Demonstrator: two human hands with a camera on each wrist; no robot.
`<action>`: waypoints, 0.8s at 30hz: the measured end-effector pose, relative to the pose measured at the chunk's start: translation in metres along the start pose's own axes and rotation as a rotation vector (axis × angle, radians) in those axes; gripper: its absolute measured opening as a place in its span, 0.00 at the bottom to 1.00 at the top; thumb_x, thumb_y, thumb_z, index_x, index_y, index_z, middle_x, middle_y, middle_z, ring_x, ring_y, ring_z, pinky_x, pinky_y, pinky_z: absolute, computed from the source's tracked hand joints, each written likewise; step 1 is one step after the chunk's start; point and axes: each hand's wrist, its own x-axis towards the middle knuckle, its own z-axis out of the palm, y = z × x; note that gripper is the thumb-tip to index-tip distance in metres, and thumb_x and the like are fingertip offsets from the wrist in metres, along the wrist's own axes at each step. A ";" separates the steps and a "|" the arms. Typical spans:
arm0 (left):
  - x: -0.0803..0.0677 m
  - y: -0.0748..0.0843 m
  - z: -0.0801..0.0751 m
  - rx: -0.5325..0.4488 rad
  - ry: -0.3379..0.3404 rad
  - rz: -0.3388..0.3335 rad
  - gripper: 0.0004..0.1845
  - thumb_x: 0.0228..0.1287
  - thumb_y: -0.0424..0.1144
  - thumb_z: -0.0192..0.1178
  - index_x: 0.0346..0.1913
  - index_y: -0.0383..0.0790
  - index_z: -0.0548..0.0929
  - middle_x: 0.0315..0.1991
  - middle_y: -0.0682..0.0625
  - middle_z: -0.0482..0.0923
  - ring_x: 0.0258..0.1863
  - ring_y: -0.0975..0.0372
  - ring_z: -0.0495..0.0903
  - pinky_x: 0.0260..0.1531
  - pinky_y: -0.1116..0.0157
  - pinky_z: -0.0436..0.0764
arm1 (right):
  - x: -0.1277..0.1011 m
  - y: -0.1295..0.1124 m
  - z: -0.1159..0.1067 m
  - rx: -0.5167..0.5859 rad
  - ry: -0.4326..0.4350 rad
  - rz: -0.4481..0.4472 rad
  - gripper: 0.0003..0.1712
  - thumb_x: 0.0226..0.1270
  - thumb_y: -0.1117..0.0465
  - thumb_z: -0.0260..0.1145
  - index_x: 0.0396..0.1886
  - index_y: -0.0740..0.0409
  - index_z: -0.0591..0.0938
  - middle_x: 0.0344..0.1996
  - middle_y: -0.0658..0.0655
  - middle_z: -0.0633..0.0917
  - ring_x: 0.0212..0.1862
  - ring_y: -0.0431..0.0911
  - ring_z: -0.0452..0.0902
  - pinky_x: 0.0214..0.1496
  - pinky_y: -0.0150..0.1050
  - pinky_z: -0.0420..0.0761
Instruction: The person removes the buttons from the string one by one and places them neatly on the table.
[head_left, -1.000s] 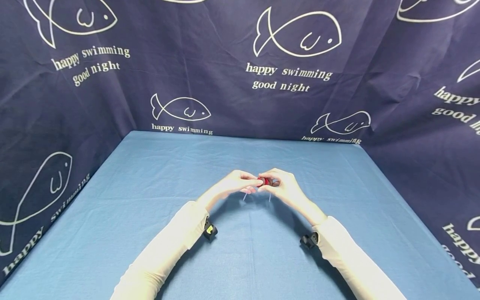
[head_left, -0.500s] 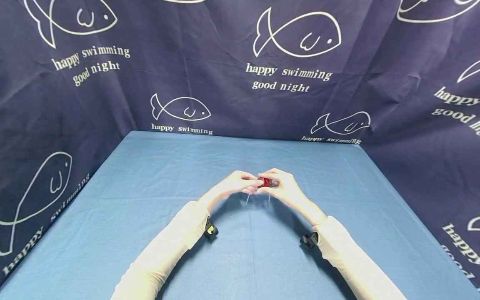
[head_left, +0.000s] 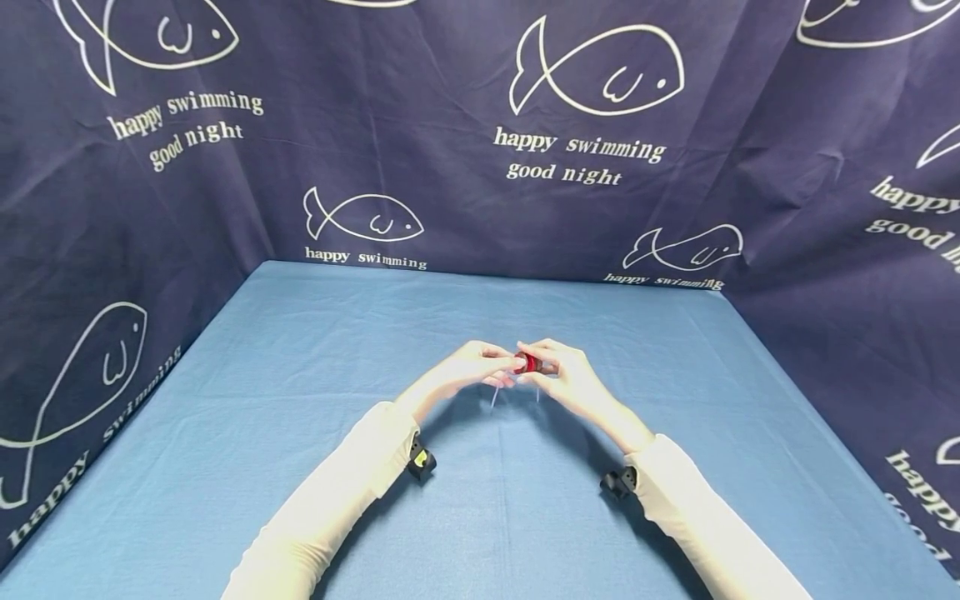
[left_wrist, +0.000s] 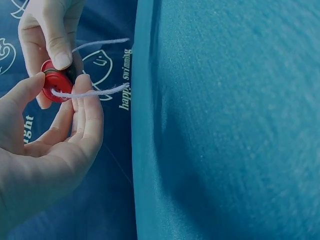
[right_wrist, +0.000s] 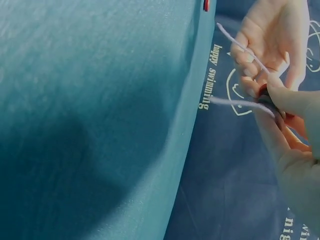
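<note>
Several round buttons, red and dark brown, stand face to face in a short stack (head_left: 530,363) between my two hands above the blue table. A red button (left_wrist: 56,86) with holes forms the left end, and a pale lilac string (left_wrist: 100,93) comes out of its face. My left hand (head_left: 472,367) pinches this red end between thumb and fingers. My right hand (head_left: 564,372) grips the dark end, its thumb lying on the dark button (right_wrist: 270,99). Another length of string (right_wrist: 240,103) hangs from the right end. Fingers hide part of the stack.
A blue cloth (head_left: 487,500) covers the table, and a navy curtain (head_left: 465,125) with white fish prints surrounds its back and sides. Black wrist cameras (head_left: 422,460) sit at both cuffs. A small red patch (right_wrist: 206,5) shows at the cloth's edge in the right wrist view.
More red and less brown shows in the stack than a second ago. The string end below my left hand has shifted slightly right. Both hands stay in nearly the same place.
</note>
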 end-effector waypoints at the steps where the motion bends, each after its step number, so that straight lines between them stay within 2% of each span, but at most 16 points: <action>1: 0.000 0.000 0.000 -0.004 0.001 -0.001 0.20 0.61 0.42 0.62 0.51 0.32 0.81 0.37 0.43 0.86 0.33 0.64 0.84 0.41 0.65 0.82 | 0.000 -0.001 0.000 -0.004 0.012 0.018 0.27 0.50 0.71 0.72 0.52 0.70 0.78 0.41 0.64 0.84 0.39 0.53 0.81 0.42 0.41 0.83; 4: 0.000 0.000 0.000 -0.012 0.003 -0.004 0.20 0.61 0.42 0.62 0.51 0.31 0.80 0.38 0.44 0.86 0.33 0.64 0.84 0.42 0.64 0.82 | 0.000 -0.003 0.001 -0.001 0.039 0.083 0.25 0.48 0.70 0.74 0.50 0.68 0.79 0.39 0.63 0.85 0.36 0.49 0.81 0.40 0.39 0.83; 8: 0.001 -0.001 0.000 -0.036 0.005 -0.010 0.20 0.61 0.42 0.62 0.50 0.31 0.81 0.39 0.44 0.85 0.34 0.63 0.84 0.45 0.61 0.81 | 0.000 -0.004 0.001 0.019 0.051 0.115 0.21 0.48 0.69 0.74 0.45 0.66 0.81 0.37 0.60 0.85 0.34 0.45 0.79 0.40 0.38 0.83; 18: 0.002 -0.005 -0.002 -0.141 -0.029 -0.006 0.18 0.63 0.37 0.60 0.52 0.28 0.79 0.36 0.44 0.85 0.39 0.58 0.85 0.51 0.56 0.78 | -0.001 0.000 0.002 0.042 0.077 0.027 0.20 0.47 0.71 0.74 0.43 0.67 0.83 0.36 0.59 0.84 0.34 0.44 0.78 0.36 0.34 0.83; 24: 0.001 -0.005 -0.003 -0.163 -0.034 0.001 0.18 0.64 0.35 0.59 0.52 0.27 0.77 0.35 0.47 0.84 0.47 0.48 0.82 0.51 0.56 0.78 | 0.000 -0.001 0.001 0.038 0.084 0.024 0.20 0.47 0.70 0.75 0.44 0.67 0.84 0.37 0.58 0.84 0.34 0.41 0.78 0.36 0.32 0.83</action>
